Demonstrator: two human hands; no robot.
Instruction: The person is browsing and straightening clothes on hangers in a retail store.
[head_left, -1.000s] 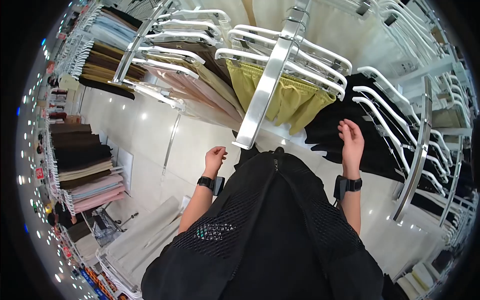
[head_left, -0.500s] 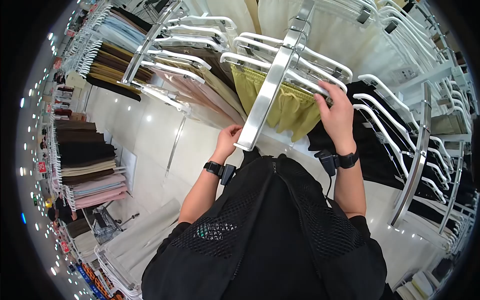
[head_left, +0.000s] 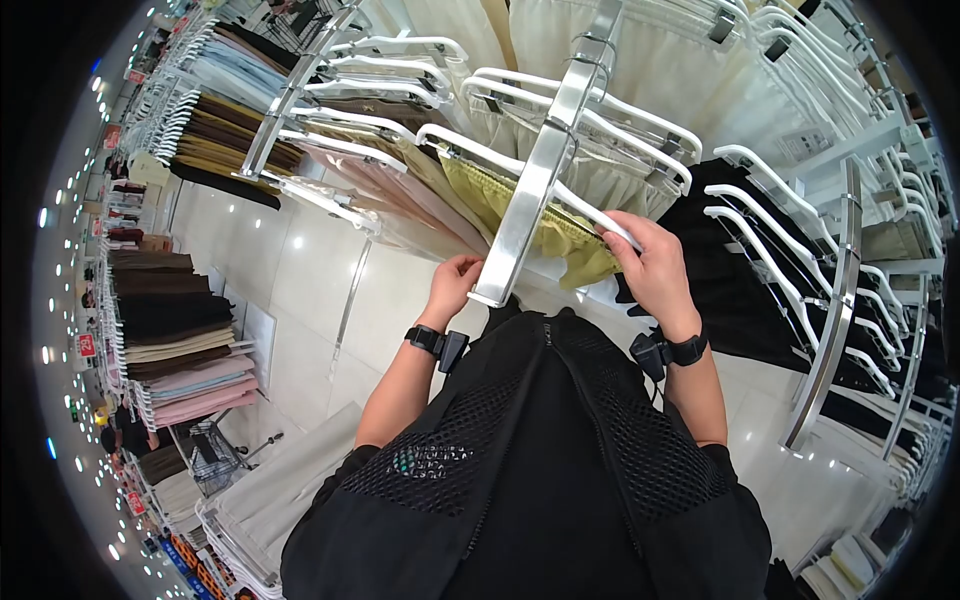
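In the head view, our right hand (head_left: 652, 268) has fingers and thumb pinched on the right end of the white hanger (head_left: 590, 205) with the yellow-green pants (head_left: 575, 245), which hang near the front end of the metal arm (head_left: 540, 165). Our left hand (head_left: 456, 289) is curled right beside that arm's tip; can't tell if its fingertips grip anything. Pink pants (head_left: 385, 180) hang just left, black garments (head_left: 735, 270) sit off right, and there's open floor (head_left: 300, 275) over on the left.
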